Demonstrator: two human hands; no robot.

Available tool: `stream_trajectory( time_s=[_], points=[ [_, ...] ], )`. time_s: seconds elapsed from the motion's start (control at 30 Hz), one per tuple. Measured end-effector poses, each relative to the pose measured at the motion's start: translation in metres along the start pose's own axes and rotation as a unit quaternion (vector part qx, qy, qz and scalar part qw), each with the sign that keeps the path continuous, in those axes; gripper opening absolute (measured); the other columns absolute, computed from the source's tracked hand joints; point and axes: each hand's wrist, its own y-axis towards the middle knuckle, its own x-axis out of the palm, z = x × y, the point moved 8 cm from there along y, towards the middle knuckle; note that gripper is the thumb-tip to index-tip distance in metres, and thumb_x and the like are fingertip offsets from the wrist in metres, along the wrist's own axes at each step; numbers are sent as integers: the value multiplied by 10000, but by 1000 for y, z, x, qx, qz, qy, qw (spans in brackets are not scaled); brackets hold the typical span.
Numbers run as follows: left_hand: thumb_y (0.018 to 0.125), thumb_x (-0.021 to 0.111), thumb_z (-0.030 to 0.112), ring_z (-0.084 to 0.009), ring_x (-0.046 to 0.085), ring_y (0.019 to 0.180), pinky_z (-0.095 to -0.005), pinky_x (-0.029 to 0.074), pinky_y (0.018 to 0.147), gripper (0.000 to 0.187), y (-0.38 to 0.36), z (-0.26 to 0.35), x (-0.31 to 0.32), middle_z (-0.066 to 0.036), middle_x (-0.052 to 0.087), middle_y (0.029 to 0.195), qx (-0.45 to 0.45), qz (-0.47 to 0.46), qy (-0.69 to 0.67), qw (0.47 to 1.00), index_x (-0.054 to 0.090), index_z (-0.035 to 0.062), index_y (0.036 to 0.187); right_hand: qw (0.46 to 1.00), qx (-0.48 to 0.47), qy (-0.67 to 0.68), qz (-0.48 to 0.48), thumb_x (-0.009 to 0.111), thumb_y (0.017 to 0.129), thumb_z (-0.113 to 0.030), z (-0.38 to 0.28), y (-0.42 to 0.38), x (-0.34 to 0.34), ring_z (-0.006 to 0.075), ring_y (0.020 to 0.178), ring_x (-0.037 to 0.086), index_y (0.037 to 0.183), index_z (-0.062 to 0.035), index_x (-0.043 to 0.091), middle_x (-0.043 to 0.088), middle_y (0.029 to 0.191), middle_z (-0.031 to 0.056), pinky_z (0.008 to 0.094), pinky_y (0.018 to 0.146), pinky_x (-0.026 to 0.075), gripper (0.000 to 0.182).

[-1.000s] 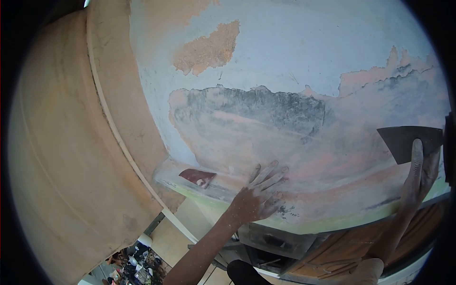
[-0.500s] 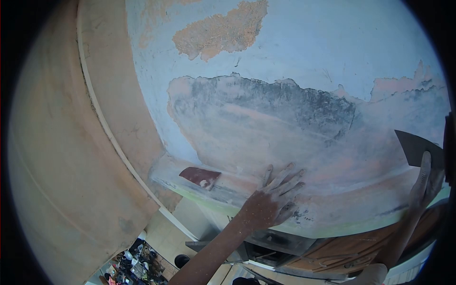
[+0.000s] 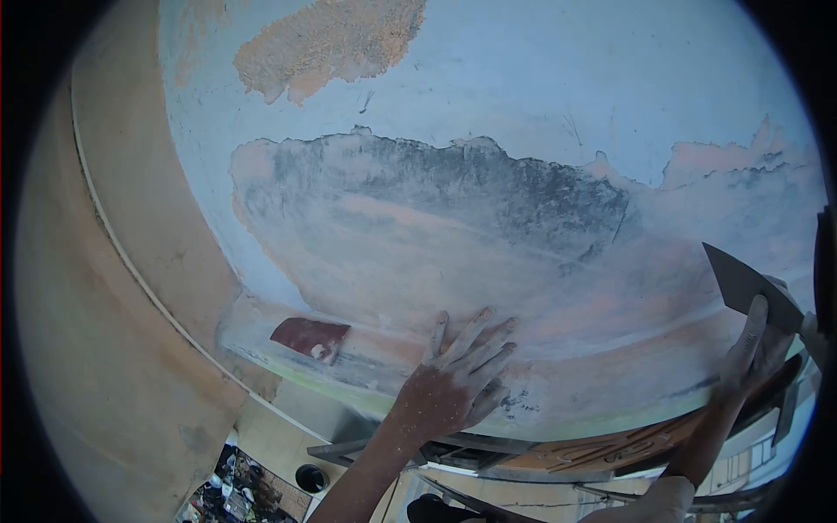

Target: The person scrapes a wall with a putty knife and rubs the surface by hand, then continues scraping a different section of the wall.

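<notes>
My left hand (image 3: 458, 375) lies with fingers spread on the dusty lower edge of the wall (image 3: 392, 279), its fingertips whitened by powder. At the right, my right hand (image 3: 757, 344) grips a putty knife (image 3: 741, 283) with a wide grey blade, thumb pressed on the blade. The blade points up and left, and its handle is partly hidden. To the left of my left hand, a dark red piece of sandpaper (image 3: 305, 336) rests on the ledge (image 3: 375, 370), with a small pale lump on it.
Peeled paint leaves a rough tan patch (image 3: 331, 48) higher on the pale blue wall. Below the ledge are wooden cabinet fronts (image 3: 602, 444), a black bucket (image 3: 311, 477) and a cluttered pile of items (image 3: 240, 492) on the floor. A tan wall (image 3: 105, 331) stands at the left.
The view has swung to the right, so the wall and sandpaper appear farther left. My left hand stays spread on the surface; the putty knife is still in my right hand, slightly turned.
</notes>
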Motion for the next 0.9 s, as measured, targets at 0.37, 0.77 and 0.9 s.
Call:
stream_trajectory(
  time_s=[0.37, 0.77, 0.9],
  points=[
    [711, 634, 604, -503, 246, 1301, -731, 109, 999, 691, 6, 9, 8, -148, 404, 1391, 1, -56, 48, 997, 598, 106, 1188, 988, -118, 83, -61, 480, 893, -28, -41, 20, 18, 267, 787, 565, 1060, -8, 434, 582, 868, 199, 364, 688, 473, 175],
    [569, 620, 755, -538, 225, 1285, -765, 103, 962, 874, 6, 23, 17, -227, 363, 1370, 66, -130, 55, 988, 604, 141, 1190, 994, -51, 98, -27, 518, 902, -89, -22, 28, 8, 254, 699, 599, 1053, -53, 408, 572, 845, 183, 360, 607, 513, 191],
    [562, 651, 725, -524, 230, 1285, -764, 100, 968, 852, 7, 26, 18, -221, 359, 1376, 75, -144, 55, 985, 609, 141, 1180, 994, -34, 104, 6, 516, 902, -96, -19, 29, 1, 259, 714, 604, 1041, -54, 434, 587, 829, 168, 367, 642, 507, 167]
  ],
)
